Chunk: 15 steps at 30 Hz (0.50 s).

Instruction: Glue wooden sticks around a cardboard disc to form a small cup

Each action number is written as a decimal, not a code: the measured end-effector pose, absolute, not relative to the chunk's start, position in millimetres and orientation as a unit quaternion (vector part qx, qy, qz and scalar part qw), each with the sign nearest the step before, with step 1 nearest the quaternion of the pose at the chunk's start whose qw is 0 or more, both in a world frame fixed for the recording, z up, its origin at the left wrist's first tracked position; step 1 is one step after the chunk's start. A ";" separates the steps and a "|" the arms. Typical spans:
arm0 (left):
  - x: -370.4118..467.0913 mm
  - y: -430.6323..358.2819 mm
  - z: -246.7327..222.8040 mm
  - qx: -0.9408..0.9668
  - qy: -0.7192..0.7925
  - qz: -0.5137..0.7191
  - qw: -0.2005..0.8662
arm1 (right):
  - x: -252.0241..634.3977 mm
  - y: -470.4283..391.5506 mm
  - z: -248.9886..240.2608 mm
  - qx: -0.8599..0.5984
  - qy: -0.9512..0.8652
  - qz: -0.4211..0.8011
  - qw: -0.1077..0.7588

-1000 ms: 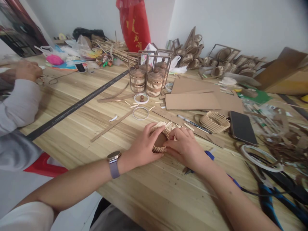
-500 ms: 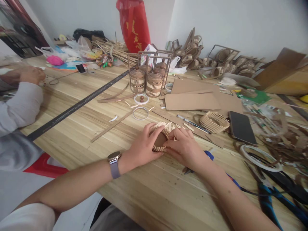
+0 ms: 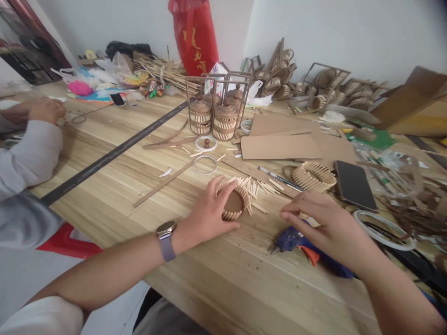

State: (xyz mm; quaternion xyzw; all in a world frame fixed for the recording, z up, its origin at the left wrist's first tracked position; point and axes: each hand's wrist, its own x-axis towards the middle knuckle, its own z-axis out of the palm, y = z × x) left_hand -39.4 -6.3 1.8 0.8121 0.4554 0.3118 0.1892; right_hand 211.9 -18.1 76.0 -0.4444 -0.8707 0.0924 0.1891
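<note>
1. Table (image 3: 104,186): pale wood, fills the view. A long dark strip (image 3: 115,151) runs across it from 8 o'clock toward 1 o'clock.
2. Co-worker at 9 o'clock: a grey sleeve (image 3: 28,153) and a hand (image 3: 47,109) at the far left edge. What that hand works on is too small to tell.
3. Cardboard sheets (image 3: 279,146) at 1 o'clock of the hands. Beyond them, two finished lidded stick cages (image 3: 213,118) stand upright in a frame.
4. Dark phone (image 3: 354,184) at 3 o'clock, face up, just beside a ribbed stick ring (image 3: 312,176).
5. Left hand (image 3: 209,214): fingers curled round the small stick basket (image 3: 234,202), holding it down on the table near centre. Watch on the wrist.
6. Right hand (image 3: 324,223): open, palm down, fingers loosely extended, gripping nothing. It hovers over a blue glue gun (image 3: 296,239) lying at 4 o'clock of the basket; whether it touches the gun, cannot tell.
7. Progress, as a judgement: brown base disc is in place, with sticks standing round much of the rim. Loose sticks (image 3: 256,190) lie at the basket's 2 o'clock, so the wall looks unfinished, with no lid fitted.
8. Hidden: the basket's near-left wall is covered by the fingers. The gun's rear is under the right hand. Clutter at far right is blurred.
</note>
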 end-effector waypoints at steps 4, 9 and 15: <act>-37.6 -8.0 2.6 0.809 0.464 0.313 0.181 | 258.9 -31.6 60.4 -0.543 -0.817 0.166 0.106; -35.6 -8.7 2.4 0.810 0.469 0.313 0.161 | 298.6 -44.4 35.2 -0.622 -0.742 0.251 -0.017; -35.2 -9.1 1.6 0.812 0.472 0.310 0.147 | 294.8 -47.2 30.4 -0.603 -0.750 0.271 -0.023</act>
